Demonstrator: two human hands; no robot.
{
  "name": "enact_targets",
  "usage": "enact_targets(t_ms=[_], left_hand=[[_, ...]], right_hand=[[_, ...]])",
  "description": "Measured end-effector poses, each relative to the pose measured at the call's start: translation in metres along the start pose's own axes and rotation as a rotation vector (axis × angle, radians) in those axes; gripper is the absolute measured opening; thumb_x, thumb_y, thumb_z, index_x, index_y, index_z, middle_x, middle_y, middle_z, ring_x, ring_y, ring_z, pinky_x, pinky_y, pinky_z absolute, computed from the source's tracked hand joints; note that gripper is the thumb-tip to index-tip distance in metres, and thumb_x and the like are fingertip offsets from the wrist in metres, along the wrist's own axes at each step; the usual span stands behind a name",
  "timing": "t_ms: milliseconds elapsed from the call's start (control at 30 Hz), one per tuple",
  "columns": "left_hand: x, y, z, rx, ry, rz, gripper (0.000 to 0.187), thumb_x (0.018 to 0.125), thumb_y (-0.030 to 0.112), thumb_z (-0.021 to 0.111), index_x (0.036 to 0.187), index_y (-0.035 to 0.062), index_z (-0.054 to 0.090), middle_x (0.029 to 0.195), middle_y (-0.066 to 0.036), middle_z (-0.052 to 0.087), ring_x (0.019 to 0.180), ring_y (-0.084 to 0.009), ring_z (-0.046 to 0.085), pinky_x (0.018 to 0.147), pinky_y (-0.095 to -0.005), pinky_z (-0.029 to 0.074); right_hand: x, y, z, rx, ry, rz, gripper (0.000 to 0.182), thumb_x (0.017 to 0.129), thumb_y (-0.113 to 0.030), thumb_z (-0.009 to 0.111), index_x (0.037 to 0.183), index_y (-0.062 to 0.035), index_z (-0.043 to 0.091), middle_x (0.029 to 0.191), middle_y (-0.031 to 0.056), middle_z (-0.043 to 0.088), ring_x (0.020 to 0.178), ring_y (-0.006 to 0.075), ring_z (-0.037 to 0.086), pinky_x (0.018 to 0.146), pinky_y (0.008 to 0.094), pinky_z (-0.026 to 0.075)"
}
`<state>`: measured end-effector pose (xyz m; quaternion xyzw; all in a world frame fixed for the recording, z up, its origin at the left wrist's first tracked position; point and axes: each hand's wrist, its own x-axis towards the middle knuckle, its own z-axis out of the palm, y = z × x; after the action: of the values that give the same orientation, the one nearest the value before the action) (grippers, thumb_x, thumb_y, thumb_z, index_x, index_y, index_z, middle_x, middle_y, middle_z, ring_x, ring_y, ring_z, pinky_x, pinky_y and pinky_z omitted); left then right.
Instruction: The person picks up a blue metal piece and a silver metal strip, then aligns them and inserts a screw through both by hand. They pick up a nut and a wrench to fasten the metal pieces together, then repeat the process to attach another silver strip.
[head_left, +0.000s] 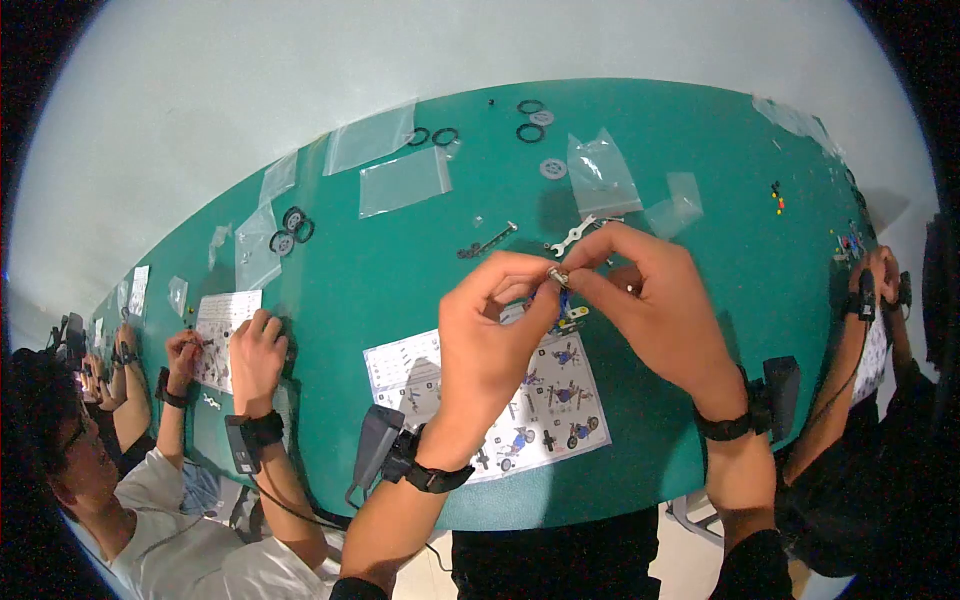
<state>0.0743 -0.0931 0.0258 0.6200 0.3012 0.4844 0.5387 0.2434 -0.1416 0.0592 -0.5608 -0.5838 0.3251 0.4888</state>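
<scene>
My left hand (492,335) and my right hand (650,300) meet above the green table (400,270), fingertips pinched together on a small metal part (557,275). Just below the fingers hangs a small blue and yellow model piece (568,312), partly hidden by my hands. Under them lies a printed instruction sheet (540,405) with pictures of small vehicles. A small wrench (572,237) and a dark perforated strip (488,243) lie on the table just beyond my hands.
Clear plastic bags (403,182) and black rubber rings (530,132) lie at the far side. Grey discs (552,168) sit near them. A person at the left rests hands on another sheet (222,335). Another person's hands (878,285) work at the right edge.
</scene>
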Motion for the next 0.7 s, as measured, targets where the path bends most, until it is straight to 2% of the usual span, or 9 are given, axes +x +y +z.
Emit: enact_targets(t_ms=[267,500,667,700], left_hand=[[-0.002,-0.003,-0.004,-0.324,-0.036,-0.325,0.014,0.095,-0.001,0.069,0.109,0.0005,0.072,0.103,-0.005,0.075,0.093,-0.0081,0.067,0.081,-0.0231,0.051],[-0.002,-0.008,-0.004,-0.379,0.02,-0.362,0.014,0.095,0.001,0.07,0.108,0.0005,0.073,0.101,-0.005,0.076,0.085,-0.0086,0.066,0.077,-0.0239,0.051],[0.002,-0.004,0.0,-0.435,0.137,-0.448,0.014,0.095,0.001,0.069,0.109,-0.0003,0.073,0.098,-0.006,0.076,0.084,-0.0081,0.067,0.075,-0.0227,0.051],[0.003,-0.005,-0.001,-0.414,0.138,-0.444,0.013,0.096,0.003,0.068,0.108,-0.0004,0.072,0.102,-0.008,0.075,0.085,-0.0091,0.067,0.075,-0.0231,0.052]], right_hand=[[0.0,-0.007,-0.002,0.025,0.03,0.069,0.011,0.092,-0.006,0.07,0.1,0.0018,0.07,0.091,0.0108,0.074,0.081,0.0146,0.07,0.07,0.0292,0.055],[-0.001,-0.001,0.005,0.013,0.067,0.073,0.013,0.091,-0.008,0.072,0.1,0.0003,0.071,0.089,0.0102,0.074,0.077,0.0149,0.07,0.067,0.0291,0.055],[0.001,0.006,0.004,-0.07,0.055,0.073,0.015,0.091,-0.007,0.071,0.103,0.0005,0.07,0.097,0.0127,0.072,0.08,0.018,0.068,0.068,0.0307,0.052],[0.0,0.012,0.002,-0.092,0.064,0.057,0.015,0.091,-0.007,0.07,0.104,0.0006,0.07,0.099,0.0132,0.072,0.082,0.0188,0.068,0.068,0.0309,0.052]])
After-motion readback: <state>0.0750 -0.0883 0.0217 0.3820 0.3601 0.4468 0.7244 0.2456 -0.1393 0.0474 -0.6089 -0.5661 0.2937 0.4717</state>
